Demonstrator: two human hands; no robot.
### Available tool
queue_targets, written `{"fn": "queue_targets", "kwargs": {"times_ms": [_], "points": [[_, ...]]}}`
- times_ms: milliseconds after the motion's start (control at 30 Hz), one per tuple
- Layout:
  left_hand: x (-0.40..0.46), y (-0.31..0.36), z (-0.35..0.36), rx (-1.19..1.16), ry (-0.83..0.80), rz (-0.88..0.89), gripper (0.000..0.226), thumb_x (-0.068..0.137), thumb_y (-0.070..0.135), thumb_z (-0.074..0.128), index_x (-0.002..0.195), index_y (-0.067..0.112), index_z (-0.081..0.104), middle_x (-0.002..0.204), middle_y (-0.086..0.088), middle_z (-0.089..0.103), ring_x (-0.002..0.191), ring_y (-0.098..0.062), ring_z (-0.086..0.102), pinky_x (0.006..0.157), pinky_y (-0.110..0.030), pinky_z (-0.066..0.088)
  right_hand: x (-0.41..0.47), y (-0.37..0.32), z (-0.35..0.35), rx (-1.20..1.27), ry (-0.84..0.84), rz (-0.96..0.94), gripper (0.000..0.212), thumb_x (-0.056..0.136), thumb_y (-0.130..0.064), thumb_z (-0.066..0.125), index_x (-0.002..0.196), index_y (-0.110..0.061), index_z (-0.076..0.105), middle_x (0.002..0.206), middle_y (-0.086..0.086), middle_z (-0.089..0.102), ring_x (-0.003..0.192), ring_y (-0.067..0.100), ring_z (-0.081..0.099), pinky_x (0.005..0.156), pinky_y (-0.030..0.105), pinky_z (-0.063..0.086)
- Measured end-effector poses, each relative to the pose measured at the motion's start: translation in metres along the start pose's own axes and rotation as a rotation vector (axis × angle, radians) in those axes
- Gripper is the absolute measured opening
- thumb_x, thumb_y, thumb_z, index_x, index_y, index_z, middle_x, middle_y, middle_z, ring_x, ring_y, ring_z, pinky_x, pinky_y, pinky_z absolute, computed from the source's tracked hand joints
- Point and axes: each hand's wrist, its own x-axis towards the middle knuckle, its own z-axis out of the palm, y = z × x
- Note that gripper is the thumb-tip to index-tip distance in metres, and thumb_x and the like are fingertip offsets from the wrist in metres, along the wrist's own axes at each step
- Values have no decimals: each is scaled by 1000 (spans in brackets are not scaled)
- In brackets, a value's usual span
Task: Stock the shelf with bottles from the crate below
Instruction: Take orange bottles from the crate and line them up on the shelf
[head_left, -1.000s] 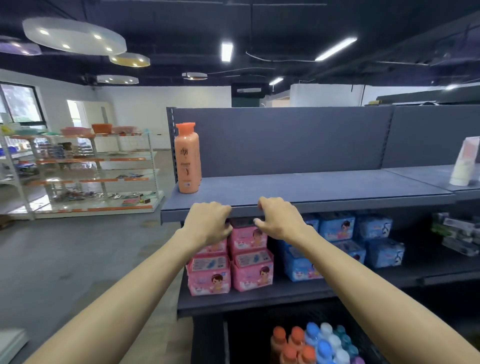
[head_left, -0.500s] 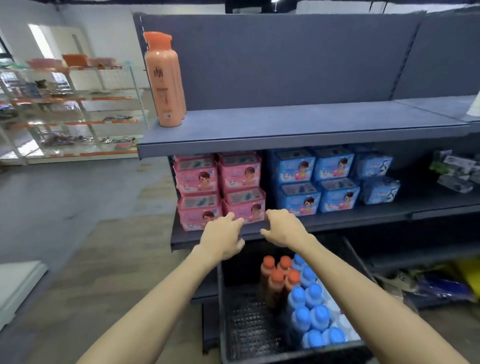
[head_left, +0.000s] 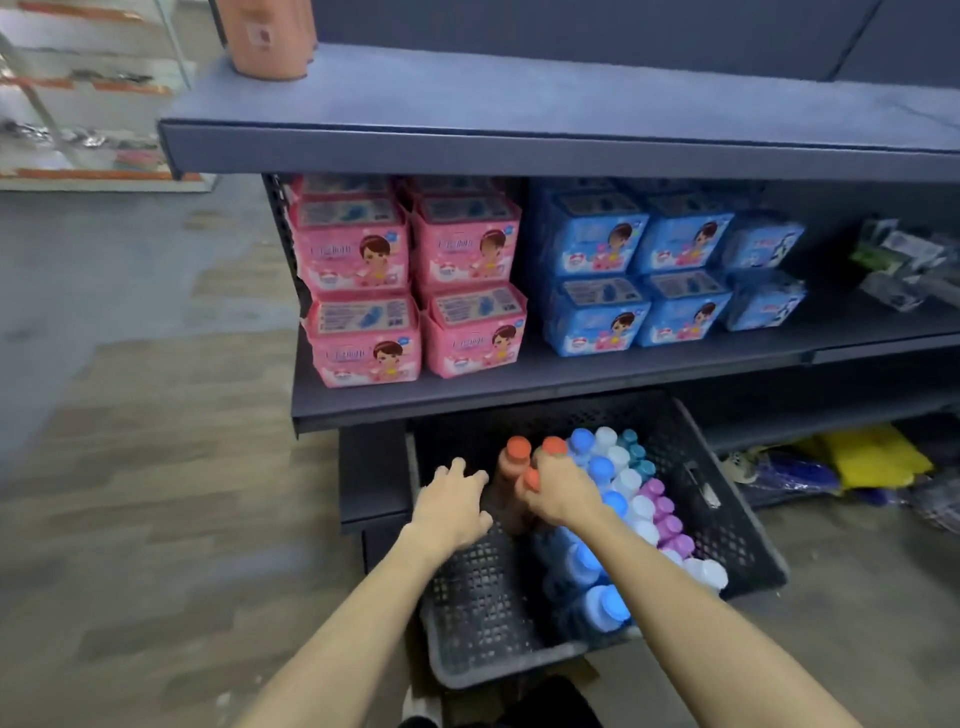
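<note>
Down by the floor, a black crate (head_left: 727, 525) sits under the lowest shelf, packed along its right side with upright bottles capped in orange, blue, white, teal and purple. The right hand (head_left: 558, 493) rests over the orange-capped bottles (head_left: 518, 451) at the crate's back left, fingers curled around one cap. The left hand (head_left: 453, 506) hovers just beside them over the bare mesh floor of the crate, fingers spread and holding nothing. On the top shelf (head_left: 519, 150), one orange bottle (head_left: 267, 41) stands at the left end. Pink packs (head_left: 410, 280) and blue packs (head_left: 634, 270) fill the middle shelf.
</note>
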Motion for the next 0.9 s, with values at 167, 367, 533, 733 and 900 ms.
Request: {"fn": "queue_targets", "kwargs": {"times_ms": [167,367,533,733,900], "points": [[10,6,22,-15,-75,4,54,90,33,53,139,15,39,132,-12,38,121,-34,41,90,-45,48,15,21,10,57,-80,83,49,94,-30,54,138,-12,40,132,17,53,114,39,57,90,42,46],[22,14,42,-59,-147,-50,53,91,33,54,138,14,39,132,-13,38,122,-34,41,90,-45,48,35,32,24,70,-203,81,67,91,-16,58,150,-15,26,134,20,50,118,37,54,94,38,45],[31,26,54,-91,-171,-85,52,92,31,53,139,14,38,134,-14,39,122,-35,41,92,-44,47,48,41,33,82,-261,49,78,86,-10,62,152,-18,21,142,19,42,122,39,51,96,40,46],[42,31,69,-88,-202,-140,58,91,33,55,143,16,36,134,-13,41,124,-34,42,97,-44,45,72,53,47,162,-277,43,66,93,-19,58,151,-15,26,138,16,50,116,35,56,95,39,47],[48,33,81,-37,-226,-174,61,89,38,58,142,17,35,134,-13,43,124,-34,43,100,-44,40,87,57,58,133,-252,22,53,102,-35,47,150,-15,33,131,15,55,115,35,56,95,39,43]]}}
